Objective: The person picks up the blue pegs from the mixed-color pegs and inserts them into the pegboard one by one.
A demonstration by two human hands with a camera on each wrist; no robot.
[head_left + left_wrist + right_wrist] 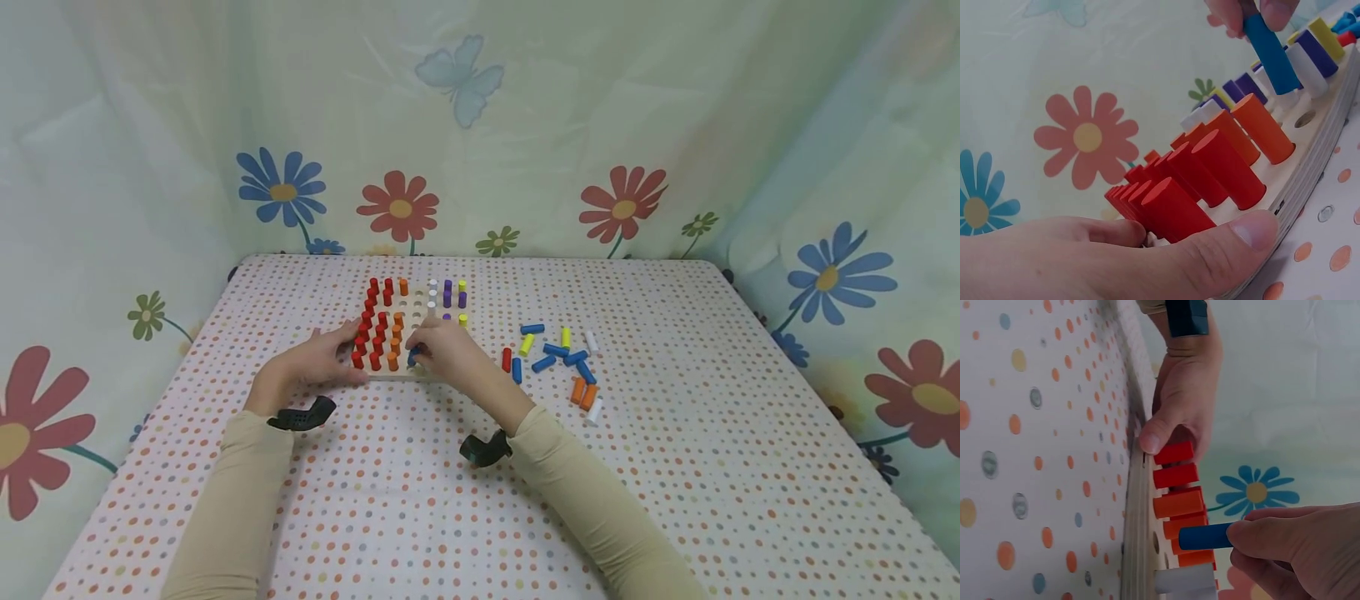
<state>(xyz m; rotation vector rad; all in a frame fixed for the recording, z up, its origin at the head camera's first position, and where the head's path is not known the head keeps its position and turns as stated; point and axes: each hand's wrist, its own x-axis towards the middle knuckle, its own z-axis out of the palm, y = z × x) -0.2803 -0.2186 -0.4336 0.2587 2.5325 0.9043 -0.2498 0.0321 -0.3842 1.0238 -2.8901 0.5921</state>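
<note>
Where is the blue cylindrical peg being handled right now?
The blue cylindrical peg is pinched by the right hand at the wooden pegboard's near edge, beside the orange pegs.

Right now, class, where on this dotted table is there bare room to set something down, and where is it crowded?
Free: the dotted tablecloth right of the loose coloured pegs, the strip behind the wooden pegboard, and the near edge between the sleeves. Crowded: around the pegboard, where the left hand steadies it and the right hand holds a blue peg.
</note>
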